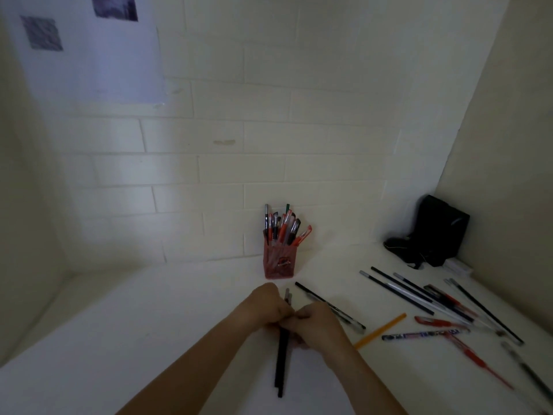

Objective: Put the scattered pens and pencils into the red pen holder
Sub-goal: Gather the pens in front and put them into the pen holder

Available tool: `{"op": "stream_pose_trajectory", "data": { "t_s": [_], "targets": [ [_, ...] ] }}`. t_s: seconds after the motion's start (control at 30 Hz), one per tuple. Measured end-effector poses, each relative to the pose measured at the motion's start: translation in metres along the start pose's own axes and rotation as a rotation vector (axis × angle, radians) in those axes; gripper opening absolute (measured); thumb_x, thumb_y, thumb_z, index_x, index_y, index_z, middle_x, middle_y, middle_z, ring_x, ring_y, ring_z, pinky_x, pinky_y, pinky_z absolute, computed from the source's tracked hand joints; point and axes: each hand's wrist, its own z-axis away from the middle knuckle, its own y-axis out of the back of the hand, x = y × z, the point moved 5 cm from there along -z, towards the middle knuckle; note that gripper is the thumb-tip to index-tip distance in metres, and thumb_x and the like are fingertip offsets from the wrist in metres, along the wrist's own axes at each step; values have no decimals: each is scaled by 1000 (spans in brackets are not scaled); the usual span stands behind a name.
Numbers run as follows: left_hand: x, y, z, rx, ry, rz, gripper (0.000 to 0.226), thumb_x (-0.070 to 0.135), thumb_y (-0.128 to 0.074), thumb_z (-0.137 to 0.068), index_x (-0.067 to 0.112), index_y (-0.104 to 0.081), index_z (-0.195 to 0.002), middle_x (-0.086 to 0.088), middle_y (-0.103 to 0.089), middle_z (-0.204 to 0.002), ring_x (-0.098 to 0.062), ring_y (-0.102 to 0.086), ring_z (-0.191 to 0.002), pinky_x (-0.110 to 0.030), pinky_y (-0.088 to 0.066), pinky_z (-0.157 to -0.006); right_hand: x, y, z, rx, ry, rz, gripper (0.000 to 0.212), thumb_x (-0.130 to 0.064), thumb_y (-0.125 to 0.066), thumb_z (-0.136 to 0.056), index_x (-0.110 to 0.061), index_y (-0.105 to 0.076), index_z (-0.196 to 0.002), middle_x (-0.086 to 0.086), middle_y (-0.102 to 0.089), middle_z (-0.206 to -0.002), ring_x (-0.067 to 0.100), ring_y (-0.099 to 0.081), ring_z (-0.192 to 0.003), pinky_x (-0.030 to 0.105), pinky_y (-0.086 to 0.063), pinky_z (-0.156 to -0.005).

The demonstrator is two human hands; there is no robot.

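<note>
We have both hands together near the middle of the tabletop [149, 310], just in front of the red pen holder [280, 263]. Our left hand [269, 307] and right hand [318, 323] are both curled around a small bundle of dark pens [281, 363], whose long ends trail toward the near edge while their short tips [288, 295] poke out toward the holder. The grip is tight and narrow, fingers wrapped close on the shafts.

The holder stands at the far edge against the brick wall [269, 145], already crowded with red and dark pens. To do this step well, we think we should square the bundle's ends first, then lift with one hand, tip the pens upright and lower them into a gap among those already standing, so nothing snags or knocks the light holder over.

Much is left: a long dark pen [329, 305] lies just beside our right hand, an orange pencil [380, 330] beyond it, a patterned pen [419, 335] and a spread of red and dark pens [443, 301] toward the right edge. A black bag [437, 232] sits in the far right corner.

Printing on the patterned pen and a small mark on the holder are too blurred to read. A sheet [89, 55] taped to the wall shows only dark patches.
</note>
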Motion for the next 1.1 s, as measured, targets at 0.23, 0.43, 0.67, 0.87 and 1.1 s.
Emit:
{"op": "stream_pose_trajectory", "data": {
  "t_s": [0.23, 0.43, 0.67, 0.87, 1.1],
  "targets": [
    [41, 76, 27, 401, -312, 295, 8, 13, -72, -87, 6, -73, -91, -8, -74, -82, -19, -70, -64, -31, -61, -65, -76, 40, 2, 20, 234, -206, 9, -12, -70, -90, -5, -69, -85, 5, -76, -72, 14, -70, -57, 25, -52, -58],
    [72, 136, 17, 968, -629, 233, 2, 15, -68, -92, 15, -65, -92, 5, -71, -86, -12, -67, -78, -29, -55, -71, -124, 76, -21, 564, 609, -293, 5, -18, -65, -94, -14, -62, -93, -2, -75, -85, 13, -76, -76, 31, -61, -73],
    [63, 109, -42, 860, -598, 147, 14, 19, -69, -90, 16, -62, -78, 5, -66, -68, -13, -64, -64, -37, -54, -62, -123, 47, -61, 699, 607, 35, 8, -21, -64, -95, -17, -61, -89, -6, -68, -77, 11, -68, -68, 27, -55, -58],
    [42, 88, -77, 735, -483, 5, 13, 18, -69, -84, 19, -60, -75, 3, -64, -73, -19, -64, -72, -33, -50, -58, -114, 31, -74, 837, 552, 546, 25, -30, -76, -81, -21, -67, -102, 1, -47, -111, 20, -50, -100, 25, -46, -72],
    [32, 81, -85, 685, -351, 142, 52, 26, -69, -80, 7, -44, -121, -1, -43, -116, -17, -42, -111, -31, -43, -91, -101, 19, -101, 529, 547, 206, 61, -24, -42, -105, -13, -15, -158, 11, -17, -165, 22, -20, -152, 22, -18, -118]
  ]
}}
